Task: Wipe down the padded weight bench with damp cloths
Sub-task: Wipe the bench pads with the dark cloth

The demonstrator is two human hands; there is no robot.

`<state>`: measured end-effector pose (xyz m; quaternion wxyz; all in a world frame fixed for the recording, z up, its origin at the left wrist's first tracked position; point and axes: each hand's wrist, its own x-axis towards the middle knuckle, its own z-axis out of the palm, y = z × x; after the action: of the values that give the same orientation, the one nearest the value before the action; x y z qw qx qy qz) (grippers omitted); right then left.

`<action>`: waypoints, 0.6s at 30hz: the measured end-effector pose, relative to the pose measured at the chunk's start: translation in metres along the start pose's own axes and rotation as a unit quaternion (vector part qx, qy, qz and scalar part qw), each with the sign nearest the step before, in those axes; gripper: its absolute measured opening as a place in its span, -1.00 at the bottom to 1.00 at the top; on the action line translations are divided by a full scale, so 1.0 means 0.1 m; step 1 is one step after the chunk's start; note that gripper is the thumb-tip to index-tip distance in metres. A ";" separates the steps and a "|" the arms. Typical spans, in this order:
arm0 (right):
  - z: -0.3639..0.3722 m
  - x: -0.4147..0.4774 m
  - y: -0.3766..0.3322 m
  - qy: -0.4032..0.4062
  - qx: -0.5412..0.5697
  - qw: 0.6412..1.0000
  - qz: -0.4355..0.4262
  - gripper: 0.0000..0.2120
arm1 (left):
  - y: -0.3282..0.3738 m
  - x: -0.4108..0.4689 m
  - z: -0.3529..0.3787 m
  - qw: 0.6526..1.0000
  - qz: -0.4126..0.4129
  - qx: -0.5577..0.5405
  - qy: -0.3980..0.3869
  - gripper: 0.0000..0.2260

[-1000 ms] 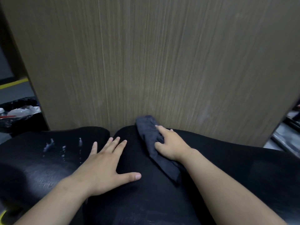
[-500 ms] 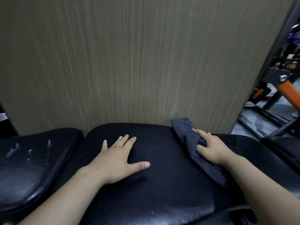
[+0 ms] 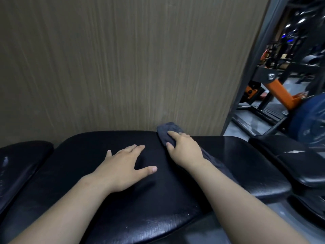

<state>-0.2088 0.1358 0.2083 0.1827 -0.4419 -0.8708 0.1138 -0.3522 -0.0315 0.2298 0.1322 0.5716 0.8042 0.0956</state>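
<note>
A black padded bench pad fills the lower half of the view. My left hand rests flat on its middle with the fingers spread. My right hand grips a dark grey cloth at the pad's far edge, against the wall. The index finger lies over the cloth and the thumb curls at its near side. The cloth's tail trails back under my right wrist and forearm.
A wood-grain wall panel stands right behind the bench. A second black pad adjoins on the left, and another black pad lies to the right. Beyond it are an orange machine frame and a blue weight plate.
My view has swung right, so the wet left pad is mostly out of frame. My right hand slid the cloth right along the far edge, then back towards my left hand.
</note>
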 end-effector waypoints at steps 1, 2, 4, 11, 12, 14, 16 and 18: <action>-0.04 -0.02 0.05 0.010 -0.003 1.000 -0.008 -0.51 | 0.02 0.01 0.01 1.000 0.003 0.002 -0.003 -0.15; -0.09 -0.03 0.12 0.018 -0.010 1.000 -0.010 -0.52 | 0.03 0.01 0.03 1.000 0.005 0.004 -0.005 -0.15; -0.20 -0.04 0.33 0.027 -0.025 0.999 0.003 -0.52 | 0.04 0.01 0.04 1.000 0.007 0.013 -0.010 -0.16; -0.69 -0.16 1.31 0.051 -0.046 0.992 0.108 -0.53 | 0.03 -0.04 0.06 1.000 0.009 0.027 -0.009 -0.13; -0.76 -0.20 1.43 0.051 -0.045 0.990 0.122 -0.53 | 0.03 -0.05 0.06 1.000 0.009 0.028 -0.008 -0.13; -0.86 -0.28 1.63 0.046 -0.041 0.987 0.146 -0.52 | 0.01 -0.07 0.07 0.999 0.008 0.031 -0.010 -0.14; -0.94 -0.36 1.75 0.033 -0.049 0.985 0.164 -0.52 | 0.00 -0.10 0.09 0.999 0.006 0.031 -0.014 -0.14; -1.02 -0.47 1.80 0.014 -0.056 0.983 0.174 -0.52 | -0.02 -0.13 0.09 0.999 0.005 0.034 -0.017 -0.14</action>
<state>-0.0093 0.2067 0.2261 0.1474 -0.5976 -0.7831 0.0885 -0.3467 -0.0440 0.2219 0.1262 0.5816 0.8014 0.0593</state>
